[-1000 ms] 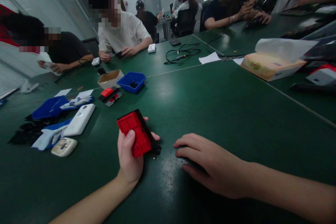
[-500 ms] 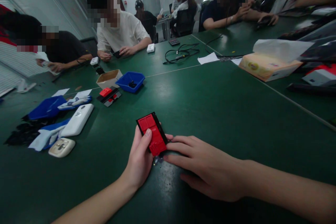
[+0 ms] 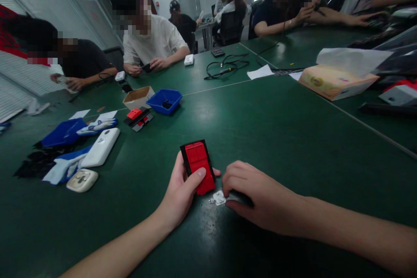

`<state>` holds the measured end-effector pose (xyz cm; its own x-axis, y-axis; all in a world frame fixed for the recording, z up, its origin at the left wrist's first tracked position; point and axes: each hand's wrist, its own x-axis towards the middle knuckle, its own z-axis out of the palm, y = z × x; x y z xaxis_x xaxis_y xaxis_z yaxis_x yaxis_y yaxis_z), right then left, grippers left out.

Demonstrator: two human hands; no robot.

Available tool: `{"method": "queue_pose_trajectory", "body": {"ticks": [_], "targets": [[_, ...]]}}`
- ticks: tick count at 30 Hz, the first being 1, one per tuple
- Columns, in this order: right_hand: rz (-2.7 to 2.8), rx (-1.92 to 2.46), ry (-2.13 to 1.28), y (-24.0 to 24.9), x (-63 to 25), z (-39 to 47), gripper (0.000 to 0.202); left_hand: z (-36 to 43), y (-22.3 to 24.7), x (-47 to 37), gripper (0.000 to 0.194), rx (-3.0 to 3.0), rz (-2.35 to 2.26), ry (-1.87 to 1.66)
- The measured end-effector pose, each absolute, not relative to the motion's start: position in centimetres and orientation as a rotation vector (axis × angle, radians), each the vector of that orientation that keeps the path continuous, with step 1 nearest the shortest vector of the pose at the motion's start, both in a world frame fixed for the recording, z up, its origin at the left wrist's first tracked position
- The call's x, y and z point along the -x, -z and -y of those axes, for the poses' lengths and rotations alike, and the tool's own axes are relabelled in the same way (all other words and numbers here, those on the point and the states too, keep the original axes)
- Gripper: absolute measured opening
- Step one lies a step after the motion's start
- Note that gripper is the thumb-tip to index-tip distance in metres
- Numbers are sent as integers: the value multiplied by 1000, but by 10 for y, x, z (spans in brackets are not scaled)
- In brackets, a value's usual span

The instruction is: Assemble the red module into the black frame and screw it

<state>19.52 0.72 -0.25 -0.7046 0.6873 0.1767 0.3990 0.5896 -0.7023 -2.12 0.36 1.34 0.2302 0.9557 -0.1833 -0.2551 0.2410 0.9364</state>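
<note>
My left hand [image 3: 182,184] grips a flat red-and-black rectangular plastic part [image 3: 197,167], thumb across its red face and fingers behind it. The part is tilted up above the table. Just right of its lower end, a small clear plastic bag [image 3: 219,197] lies on the table, with tiny shiny bits at its left side that are too small to name. My right hand [image 3: 254,195] rests low over the table with its fingers curled. Its index finger and thumb close at the bag's right edge.
On the green table [image 3: 267,139], at left, are a blue bin [image 3: 164,101], an open cardboard box [image 3: 138,97], another red-and-black part [image 3: 138,118], gloves [image 3: 67,165], a white phone-like slab [image 3: 101,147] and a white case [image 3: 82,180]. A tissue pack [image 3: 337,80] stands right. Other people sit opposite.
The small bag has shifted right, out from below the red part, along with my right hand. My right fingers have curled in. My left hand has moved slightly right and turned the part more upright.
</note>
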Motion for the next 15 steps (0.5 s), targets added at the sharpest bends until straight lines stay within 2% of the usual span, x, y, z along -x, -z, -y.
{"method": "queue_pose_trajectory", "body": {"ticks": [4,8,15], "targets": [[2460,930,-850,0,-192,-9,41,-3,-12,23,56,-982,-951,-997],[2474,925,-804,0,-191,-9,25,-4,-15,21,53,-967,-963,-1013],[2485,885,-750,-1,-192,-8,14,-7,-22,16,52,-909,-966,-1100]]}}
